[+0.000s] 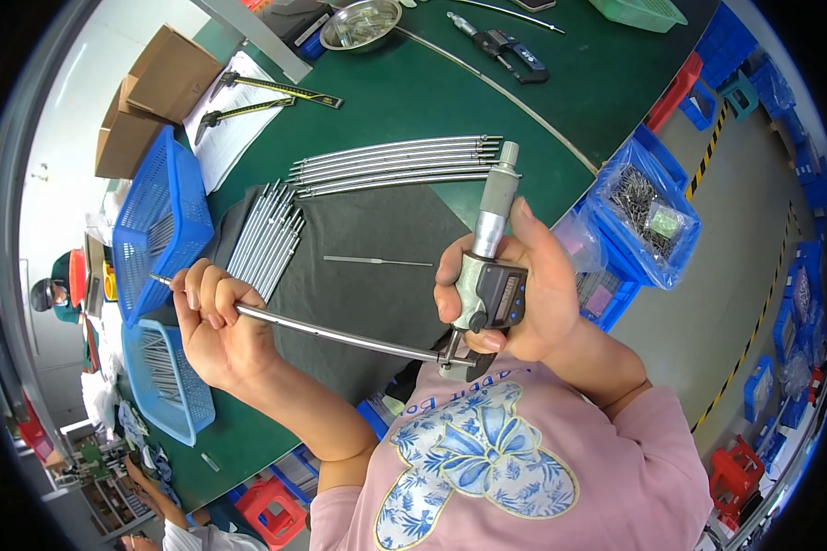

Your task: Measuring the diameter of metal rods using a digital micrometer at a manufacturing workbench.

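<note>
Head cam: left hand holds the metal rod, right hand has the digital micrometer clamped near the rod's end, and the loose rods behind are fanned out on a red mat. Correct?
One error: the mat is dark grey, not red, lying on a green table. The head view shows this. The rest stands: the left hand holds the metal rod, the right hand holds the digital micrometer closed on the rod near its end, and loose rods are fanned out behind.

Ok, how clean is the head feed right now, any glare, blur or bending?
Head view: strong fisheye bending, the table edge curves near the black rim; even lighting, soft shadows; mild shine on the metal rod and micrometer; both the left hand and right hand look sharp.
</note>
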Available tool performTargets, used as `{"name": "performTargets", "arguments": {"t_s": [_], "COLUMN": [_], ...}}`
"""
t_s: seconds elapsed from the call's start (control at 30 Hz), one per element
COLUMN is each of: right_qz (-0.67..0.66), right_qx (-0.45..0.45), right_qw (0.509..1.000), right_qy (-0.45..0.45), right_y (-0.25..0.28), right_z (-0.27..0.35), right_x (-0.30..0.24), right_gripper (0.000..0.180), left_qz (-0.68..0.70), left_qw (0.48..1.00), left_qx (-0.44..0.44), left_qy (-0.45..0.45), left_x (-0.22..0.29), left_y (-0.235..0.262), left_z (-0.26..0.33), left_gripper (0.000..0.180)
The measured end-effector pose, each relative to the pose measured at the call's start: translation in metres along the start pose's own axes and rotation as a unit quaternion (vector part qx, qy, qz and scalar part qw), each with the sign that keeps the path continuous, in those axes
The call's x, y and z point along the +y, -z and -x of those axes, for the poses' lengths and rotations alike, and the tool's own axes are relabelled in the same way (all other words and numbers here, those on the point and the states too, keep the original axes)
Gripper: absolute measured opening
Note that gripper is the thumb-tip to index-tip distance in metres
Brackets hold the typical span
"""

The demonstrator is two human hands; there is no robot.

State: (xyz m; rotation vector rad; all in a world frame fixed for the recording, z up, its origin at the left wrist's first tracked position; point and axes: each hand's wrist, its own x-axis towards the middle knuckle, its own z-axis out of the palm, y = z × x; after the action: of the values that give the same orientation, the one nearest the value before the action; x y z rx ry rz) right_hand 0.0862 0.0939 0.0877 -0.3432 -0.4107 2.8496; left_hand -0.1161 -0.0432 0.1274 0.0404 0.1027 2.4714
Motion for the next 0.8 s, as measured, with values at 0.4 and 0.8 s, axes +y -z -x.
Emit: {"name": "performTargets", "arguments": {"t_s": [0.4, 0.8], "right_qz": [-0.004, 0.079], "right_qx": [-0.026, -0.033], "right_qw": [1.0, 0.995], "right_qy": [0.016, 0.052], "right_y": [0.007, 0.012], "right_z": [0.0, -0.003], "right_x": [0.003, -0.006], "right_gripper": [0.066, 0.067], "left_qz": [-0.003, -0.28], "left_qw": [1.0, 0.953], "left_qx": [0.004, 0.066], "left_qy": [0.015, 0.099], "left_x": [-0.004, -0.049], "left_y": [0.003, 0.012], "left_z": [-0.003, 0.038], "left_gripper": [0.016, 0.026]}}
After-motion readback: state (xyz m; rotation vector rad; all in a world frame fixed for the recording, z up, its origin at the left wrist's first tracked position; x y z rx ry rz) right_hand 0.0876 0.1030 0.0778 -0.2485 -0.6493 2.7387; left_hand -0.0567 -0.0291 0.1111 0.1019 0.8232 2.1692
